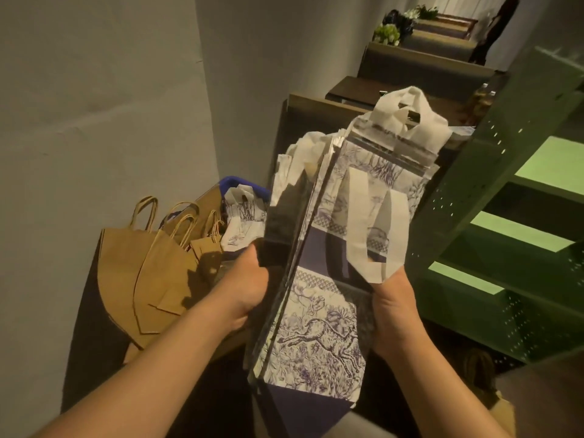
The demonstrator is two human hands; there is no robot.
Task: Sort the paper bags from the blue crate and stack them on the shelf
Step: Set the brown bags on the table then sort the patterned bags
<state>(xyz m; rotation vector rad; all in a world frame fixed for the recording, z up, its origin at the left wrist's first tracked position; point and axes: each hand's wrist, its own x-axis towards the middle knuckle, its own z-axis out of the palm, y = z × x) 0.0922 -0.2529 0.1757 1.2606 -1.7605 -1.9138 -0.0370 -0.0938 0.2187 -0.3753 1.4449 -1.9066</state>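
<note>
I hold a thick stack of flat white paper bags with purple animal prints upright in front of me, their white ribbon handles pointing away. My left hand grips the stack's left side and my right hand grips its right side. The blue crate shows only as a rim behind the stack, with another printed bag in it. Several brown paper bags with twisted handles lean at the left. The green metal shelf stands at the right, its lit boards bare.
A grey wall runs along the left. Dark wooden counters recede beyond the crate, with flowers on them. A person in dark clothes stands far back at the top right. Another brown bag lies low beside the shelf.
</note>
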